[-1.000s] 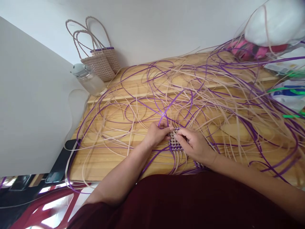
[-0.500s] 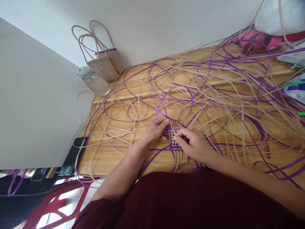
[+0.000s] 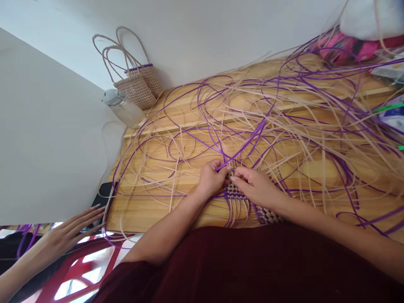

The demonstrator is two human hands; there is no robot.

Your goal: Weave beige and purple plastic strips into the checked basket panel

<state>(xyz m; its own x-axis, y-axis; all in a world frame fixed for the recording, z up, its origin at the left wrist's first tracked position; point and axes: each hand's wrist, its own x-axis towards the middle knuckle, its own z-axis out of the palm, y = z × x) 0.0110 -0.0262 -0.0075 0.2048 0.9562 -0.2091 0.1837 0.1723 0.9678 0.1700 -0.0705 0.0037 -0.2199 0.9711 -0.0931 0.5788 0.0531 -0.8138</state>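
A small woven piece of beige and purple plastic strips lies near the table's front edge, with loose ends fanning out on several sides. My left hand is closed at its upper left corner, and purple strips rise from between thumb and fingers. My right hand pinches at the upper edge of the weave, close to the left fingertips; what lies in the pinch is too small to make out. Another woven section shows below my right wrist, partly hidden.
Tangled beige and purple strips cover much of the wooden table. Two woven handbags and a clear jug stand at the back left. Plastic packets sit at the right. Another person's hand reaches in over a dark phone-like object.
My left hand has moved right, beside my right hand. The purple loop above it has swung over to the upper right. Another person's hand has entered from the left.
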